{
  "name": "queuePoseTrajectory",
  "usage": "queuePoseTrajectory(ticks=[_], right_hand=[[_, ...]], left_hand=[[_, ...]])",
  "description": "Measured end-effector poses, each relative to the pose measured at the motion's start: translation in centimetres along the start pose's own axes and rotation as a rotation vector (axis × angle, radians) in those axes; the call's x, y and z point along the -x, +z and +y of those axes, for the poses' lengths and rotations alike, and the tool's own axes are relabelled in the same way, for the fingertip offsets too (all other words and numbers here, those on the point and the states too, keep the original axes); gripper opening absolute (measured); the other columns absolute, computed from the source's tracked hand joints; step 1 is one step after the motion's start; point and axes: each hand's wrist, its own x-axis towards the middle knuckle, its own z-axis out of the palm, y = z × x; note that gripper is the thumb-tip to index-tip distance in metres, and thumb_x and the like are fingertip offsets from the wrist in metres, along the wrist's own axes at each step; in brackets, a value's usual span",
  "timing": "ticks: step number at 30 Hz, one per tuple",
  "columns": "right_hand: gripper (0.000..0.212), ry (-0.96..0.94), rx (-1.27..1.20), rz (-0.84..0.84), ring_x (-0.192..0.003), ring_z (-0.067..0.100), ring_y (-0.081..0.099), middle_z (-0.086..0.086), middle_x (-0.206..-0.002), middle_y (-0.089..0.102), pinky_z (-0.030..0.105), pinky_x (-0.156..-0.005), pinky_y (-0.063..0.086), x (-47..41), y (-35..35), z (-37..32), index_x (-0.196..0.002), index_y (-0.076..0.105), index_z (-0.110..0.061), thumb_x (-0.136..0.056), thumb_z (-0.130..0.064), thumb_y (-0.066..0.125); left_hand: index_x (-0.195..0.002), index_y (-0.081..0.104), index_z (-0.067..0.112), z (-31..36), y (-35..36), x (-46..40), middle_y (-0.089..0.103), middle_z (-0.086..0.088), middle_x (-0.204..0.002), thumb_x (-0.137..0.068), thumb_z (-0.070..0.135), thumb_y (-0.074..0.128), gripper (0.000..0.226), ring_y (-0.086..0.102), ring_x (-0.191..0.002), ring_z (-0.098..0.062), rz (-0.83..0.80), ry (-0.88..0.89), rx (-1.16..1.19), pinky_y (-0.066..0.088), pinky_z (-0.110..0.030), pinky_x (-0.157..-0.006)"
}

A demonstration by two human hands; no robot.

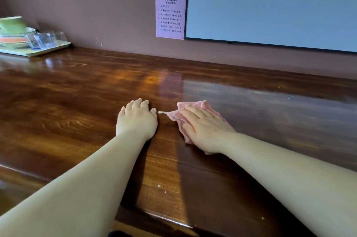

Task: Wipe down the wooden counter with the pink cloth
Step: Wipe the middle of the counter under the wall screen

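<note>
Cloth, pink, soft terry fabric, crumpled into loose folds: lies just right of the frame's centre on the dark glossy wooden counter, pinned flat under my right hand, whose fingers are stretched out straight and pressing down rather than curling round it. Fabric shows past my fingertips toward the upper left and along the thumb side, with one thin corner trailing left, nearly reaching my left hand. That left hand rests on bare wood just beside the cloth, its fingers curled under, holding nothing. Long axis of the cloth runs from lower right to upper left, in line with my right forearm. Right hand is therefore the working one; I judge the next stroke slides along the counter, with much unwiped surface to either side.
</note>
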Motion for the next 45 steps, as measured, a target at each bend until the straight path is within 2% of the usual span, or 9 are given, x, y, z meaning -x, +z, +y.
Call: queuePoseTrajectory(ticks=[5,9,14,17,24,29,38,42,45], right_hand=[[0.05,0.12,0.0,0.013,-0.152,0.017,0.014,-0.005,-0.165,0.024,0.038,-0.125,0.008,-2.8,-0.7,-1.1,-0.154,0.034,-0.026,-0.107,-0.034,0.02],[0.049,-0.033,-0.045,0.034,-0.149,0.016,0.023,-0.004,-0.157,0.036,0.037,-0.123,0.008,0.1,0.8,-1.6,-0.147,0.041,-0.028,-0.104,-0.038,0.02],[0.052,0.04,0.0,0.008,-0.153,0.015,0.014,-0.005,-0.166,0.024,0.037,-0.125,0.007,-2.4,0.4,-1.8,-0.154,0.035,-0.027,-0.107,-0.04,0.019],[0.047,0.103,-0.017,0.012,-0.151,0.019,0.016,-0.005,-0.164,0.027,0.036,-0.122,0.008,-3.5,-0.2,-2.5,-0.15,0.039,-0.025,-0.108,-0.035,0.021],[0.05,-0.089,-0.041,0.05,-0.149,0.009,0.017,-0.009,-0.162,0.031,0.031,-0.122,0.004,-0.5,1.0,-2.1,-0.151,0.037,-0.034,-0.106,-0.047,0.017],[0.052,0.062,-0.02,-0.021,-0.153,0.015,0.009,-0.008,-0.167,0.018,0.034,-0.124,0.005,-4.0,-0.2,-2.0,-0.158,0.028,-0.03,-0.108,-0.04,0.018],[0.047,-0.019,-0.05,0.031,-0.151,0.011,0.017,-0.008,-0.162,0.032,0.035,-0.124,0.007,-2.4,0.6,-2.1,-0.145,0.046,-0.033,-0.107,-0.041,0.02],[0.049,0.1,-0.031,-0.018,-0.152,0.016,0.011,-0.008,-0.166,0.021,0.035,-0.123,0.006,-3.8,-0.3,-2.9,-0.156,0.031,-0.028,-0.109,-0.035,0.021],[0.049,0.038,-0.056,-0.015,-0.154,0.017,0.011,-0.007,-0.164,0.025,0.036,-0.125,0.002,-1.6,0.6,-3.6,-0.154,0.033,-0.032,-0.109,-0.04,0.017]], left_hand=[[-0.149,0.033,0.02,0.1,-0.3,0.2,0.026,-0.001,-0.158,-0.102,0.043,0.026,0.053,0.017,-0.146,-0.021,-0.011,0.008,-0.002,0.014,-0.04,-0.119],[-0.149,0.033,0.02,-0.1,0.0,0.0,0.026,-0.002,-0.158,-0.101,0.044,0.026,0.054,0.016,-0.147,-0.021,-0.02,0.011,0.007,0.013,-0.041,-0.12],[-0.148,0.033,0.02,0.1,0.0,0.0,0.027,-0.001,-0.157,-0.101,0.043,0.026,0.053,0.018,-0.146,-0.021,0.0,0.004,-0.004,0.015,-0.041,-0.119],[-0.148,0.034,0.02,0.1,-0.3,0.2,0.028,-0.001,-0.157,-0.102,0.042,0.025,0.053,0.018,-0.146,-0.021,0.001,0.016,-0.007,0.014,-0.041,-0.119],[-0.148,0.034,0.018,0.0,0.1,0.2,0.027,-0.002,-0.157,-0.102,0.042,0.024,0.053,0.017,-0.146,-0.021,-0.003,0.02,0.001,0.013,-0.04,-0.119],[-0.147,0.036,0.02,0.1,-0.1,0.1,0.029,0.0,-0.156,-0.101,0.042,0.025,0.052,0.019,-0.145,-0.02,0.019,0.023,0.001,0.015,-0.04,-0.119],[-0.145,0.039,0.019,0.0,0.1,0.1,0.033,-0.001,-0.154,-0.101,0.04,0.025,0.051,0.024,-0.144,-0.021,0.038,0.011,0.008,0.018,-0.04,-0.118],[-0.143,0.042,0.02,0.2,-0.2,0.2,0.037,0.0,-0.152,-0.102,0.039,0.025,0.049,0.027,-0.142,-0.021,0.056,0.021,0.015,0.02,-0.038,-0.116],[-0.147,0.038,0.02,-0.1,-0.2,0.6,0.031,-0.001,-0.156,-0.102,0.037,0.025,0.049,0.021,-0.145,-0.02,0.025,0.019,0.021,0.016,-0.038,-0.118]])
